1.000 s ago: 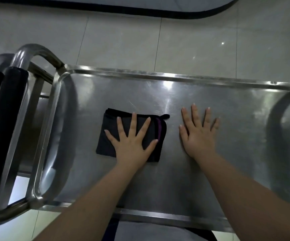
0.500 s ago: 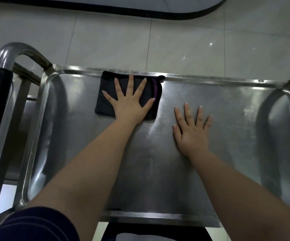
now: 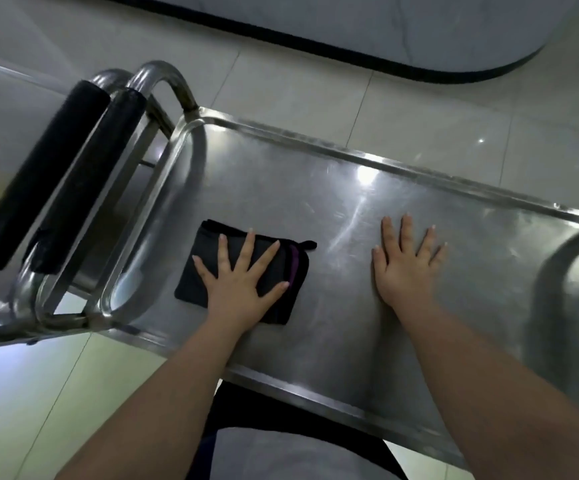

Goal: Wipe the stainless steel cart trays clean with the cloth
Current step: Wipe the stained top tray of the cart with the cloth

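Stainless steel across the middle of the view: top tray [image 3: 316, 188] of the cart, scratched and shiny, with a low raised rim and rounded corners. On it, toward the left end, the black cloth [image 3: 207, 244], folded into a rough rectangle, flat on the metal, with a purple stripe near its right edge and a small tab poking out at the far right corner. Pressed on top of the cloth, left hand [image 3: 238, 289], palm down, fingers straight and spread wide, nothing curled or pinched. To the right of it, clear of the cloth, right hand [image 3: 404, 271], likewise flat on bare steel, fingers straight and slightly fanned, holding nothing. Bright glare streak on the metal between the two hands and up toward the far rim. Beyond the tray's left end, curved steel handle tubes [image 3: 163, 74], with two black foam grips [image 3: 35, 174] side by side. Under and around the cart, pale glossy floor tiles [image 3: 281, 84]. At the top edge, a grey rounded shape [image 3: 350, 15] with a dark border, too cropped to identify. Bare forearms reaching in from the lower edge; between them, below the near rim, dark and grey clothing [image 3: 281, 452].
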